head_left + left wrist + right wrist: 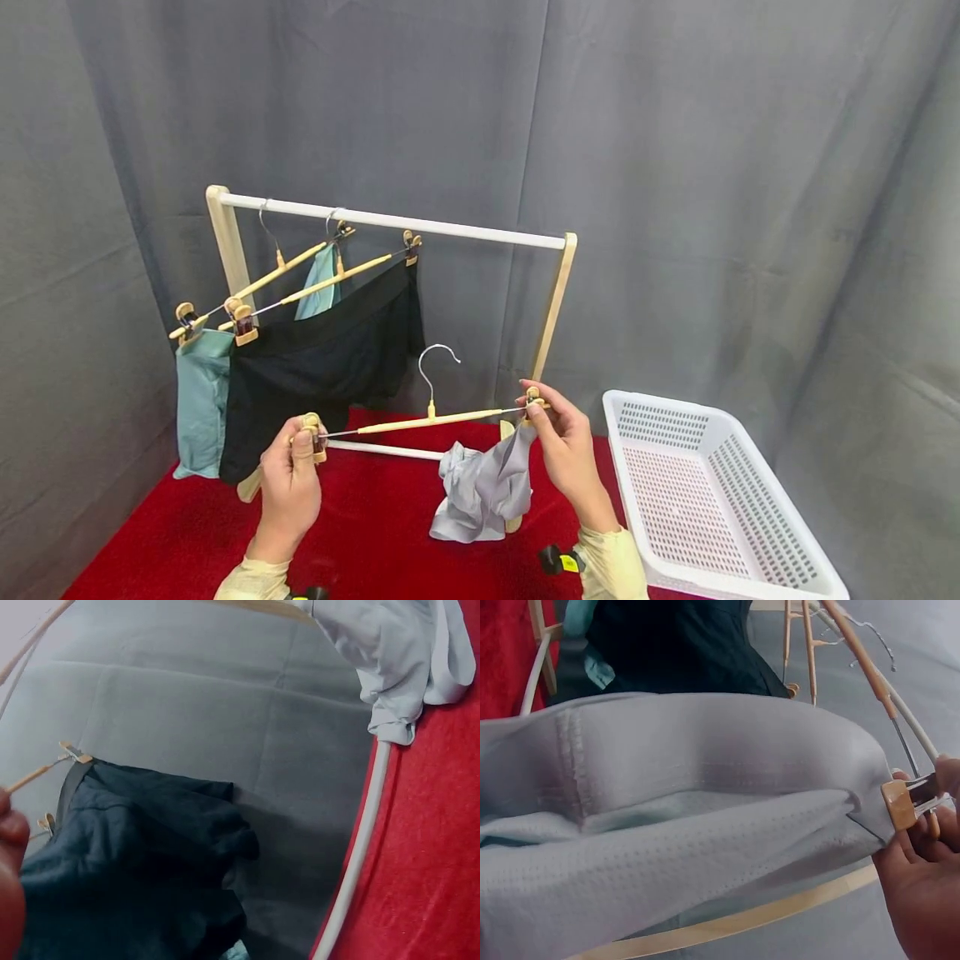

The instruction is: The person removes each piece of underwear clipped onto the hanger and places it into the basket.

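Between both hands is a clip hanger (431, 421) with a wooden bar and a metal hook pointing up. My left hand (287, 492) pinches the left clip (319, 442), which has no cloth in it. At the other end, my right hand (566, 450) pinches the right clip (898, 804). That clip sits on one end of the waistband of light grey underpants (491, 492). The rest of the underpants hangs down loosely, crumpled, from that one clip. In the left wrist view only a sliver of the left hand (10, 855) shows.
A drying rack with a white rail (450, 227) stands behind the hands. On its left side hang black shorts (322, 358) and a teal garment (202, 400), each on a clip hanger. To the right lies a white plastic basket (637, 500). Red cloth (360, 525) covers the table.
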A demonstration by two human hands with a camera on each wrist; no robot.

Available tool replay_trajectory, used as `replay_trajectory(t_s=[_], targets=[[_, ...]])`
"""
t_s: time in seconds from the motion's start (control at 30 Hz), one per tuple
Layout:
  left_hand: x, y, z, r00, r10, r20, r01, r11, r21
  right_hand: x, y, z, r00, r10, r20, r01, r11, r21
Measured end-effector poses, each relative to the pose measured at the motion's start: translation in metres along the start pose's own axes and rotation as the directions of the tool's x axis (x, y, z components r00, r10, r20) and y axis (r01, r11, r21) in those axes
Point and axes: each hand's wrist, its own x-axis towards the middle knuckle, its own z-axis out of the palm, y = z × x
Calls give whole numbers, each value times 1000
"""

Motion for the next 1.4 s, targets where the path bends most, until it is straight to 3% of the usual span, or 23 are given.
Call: replay_trajectory(t_s=[0.13, 0.3, 0.43, 0.57, 0.7, 0.87, 0.97, 1.13, 1.4], targets=[[-2, -4, -4, 995, 4, 96, 8, 992, -122, -3, 4, -3, 1000, -5, -8, 5, 1000, 16], [1, -7, -6, 982, 17, 190, 39, 958, -286, -6, 18, -7, 1000, -18, -5, 18, 999, 45], [3, -7, -6, 972, -6, 236, 87, 938, -336, -9, 36, -9, 1000, -17, -12, 18, 997, 80], [4, -6, -8, 952, -116, 285, 189, 952, -243, -12, 45, -11, 1000, -25, -15, 26, 995, 96], [5, -4, -10, 907, -231, 353, 286, 952, -109, -13, 46, -14, 999, -29, -17, 31, 994, 104], [6, -3, -13, 860, -280, 427, 340, 938, -70, -13, 44, -15, 999, -31, -28, 34, 995, 93], [5, -4, -13, 841, -305, 447, 364, 930, -49, -13, 43, -16, 999, -29, -31, 31, 997, 77], [5, -6, -14, 821, -337, 462, 377, 926, 6, -12, 42, -17, 999, -42, -35, 44, 997, 64], [6, -7, -17, 811, -346, 471, 366, 929, 52, -11, 45, -18, 998, -62, -26, 64, 995, 72]])
